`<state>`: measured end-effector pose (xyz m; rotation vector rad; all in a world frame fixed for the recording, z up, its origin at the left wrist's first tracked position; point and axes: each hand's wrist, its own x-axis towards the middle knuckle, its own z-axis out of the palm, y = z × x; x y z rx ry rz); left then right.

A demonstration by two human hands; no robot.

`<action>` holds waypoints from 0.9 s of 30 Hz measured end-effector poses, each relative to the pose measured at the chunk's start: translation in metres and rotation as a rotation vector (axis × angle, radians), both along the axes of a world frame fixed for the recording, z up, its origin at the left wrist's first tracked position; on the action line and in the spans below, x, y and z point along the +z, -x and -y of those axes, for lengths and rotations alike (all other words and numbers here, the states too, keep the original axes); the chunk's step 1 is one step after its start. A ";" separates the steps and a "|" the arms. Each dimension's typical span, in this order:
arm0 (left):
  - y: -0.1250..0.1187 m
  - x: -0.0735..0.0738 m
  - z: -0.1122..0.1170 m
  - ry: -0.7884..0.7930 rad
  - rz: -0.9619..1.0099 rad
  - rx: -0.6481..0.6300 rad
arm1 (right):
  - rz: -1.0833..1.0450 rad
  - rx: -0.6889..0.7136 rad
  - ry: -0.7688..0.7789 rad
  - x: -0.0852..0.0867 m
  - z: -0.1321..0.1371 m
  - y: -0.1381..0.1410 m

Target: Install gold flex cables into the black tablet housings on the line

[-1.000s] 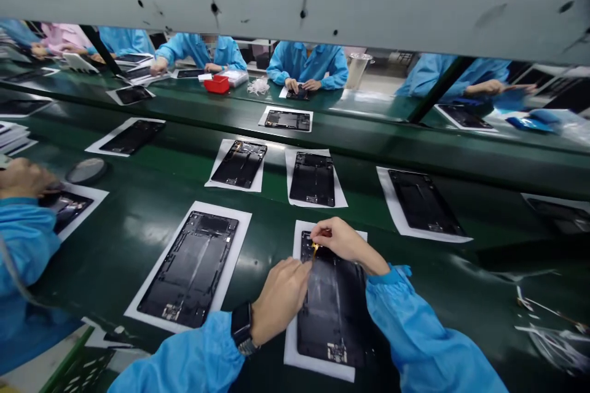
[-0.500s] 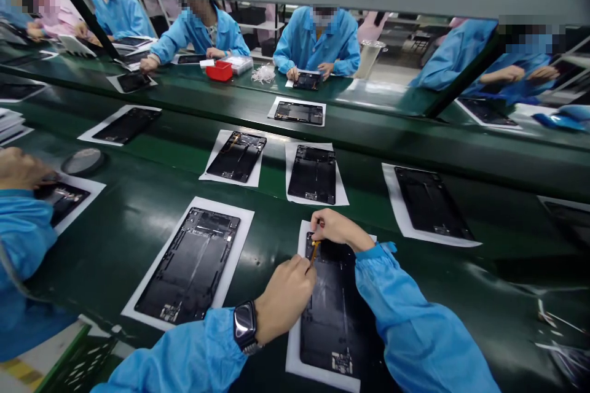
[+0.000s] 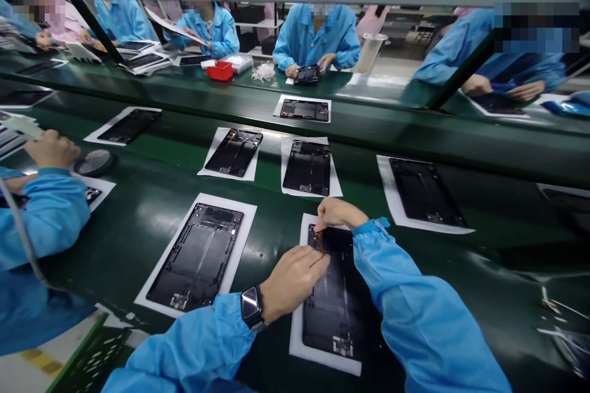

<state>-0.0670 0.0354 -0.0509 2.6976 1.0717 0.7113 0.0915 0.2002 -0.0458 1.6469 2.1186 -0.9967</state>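
A black tablet housing (image 3: pixel 322 313) lies on a white foam sheet (image 3: pixel 302 353) in front of me. Over its upper left part runs a thin orange flex cable (image 3: pixel 319 242). My left hand (image 3: pixel 295 279), with a watch at the wrist, is closed with its fingertips pinching the cable's lower end. A thin dark line shows by those fingers, too small to name. My right hand (image 3: pixel 340 214) reaches in from the right, its fingers pinched on the cable's upper end near the housing's top corner. The fingertips partly hide that corner.
Another housing (image 3: pixel 198 258) lies on foam to the left. Several more, such as one housing (image 3: pixel 308 166), lie along the green bench (image 3: pixel 152 190). At left a co-worker's hand (image 3: pixel 53 148) is near a round dark disc (image 3: pixel 93 163). A red bin (image 3: pixel 220 71) stands across the bench.
Both my hands stay at the cable, with the left slightly further right. The co-worker's hand at left has lifted off a housing and holds a pale object. Across the bench, a person has raised a white sheet.
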 end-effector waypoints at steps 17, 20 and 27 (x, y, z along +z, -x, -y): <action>0.000 -0.015 0.008 0.017 0.042 0.056 | 0.041 0.218 -0.387 0.010 0.061 -0.011; 0.000 -0.018 0.008 0.014 0.095 0.048 | 0.031 0.269 -0.417 0.012 0.066 -0.008; 0.000 -0.026 0.012 0.008 0.119 0.034 | -0.019 0.296 -0.405 0.005 0.061 -0.016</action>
